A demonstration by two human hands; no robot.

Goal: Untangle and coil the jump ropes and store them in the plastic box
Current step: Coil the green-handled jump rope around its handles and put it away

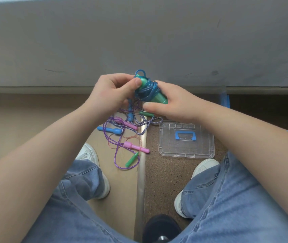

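Grey wall [139, 41] fills the far half of the view, and below it the floor is split by a metal strip [140, 190], pale wood on the left and speckled brown on the right. Above the floor, the left hand [110, 95] pinches the far end of a pair of green grips [159, 99] between thumb and curled fingers. The right hand [173, 104] wraps around their near end. A blue rope [146, 90] is wound many times around these grips, with one small loop standing up at the far end. More cord hangs from this bundle down to a tangle of jump ropes on the floor just beneath the hands. That tangle holds a striped cord [150, 122], a purple rope [117, 155], a blue grip [110, 130], a pink grip [136, 147] and a loose green grip [131, 159], lying mostly on the wood side and touching the strip. Another pink grip [125, 122] lies further off in the tangle. Just right of the tangle, on the speckled floor, sits the clear plastic box [206, 148], seen from above with its blue carry handle [185, 135] on top; none of the ropes are in it. The person's knees in blue jeans [236, 207] frame the near edge, with a white shoe [89, 153] on the left and another [204, 165] on the right.
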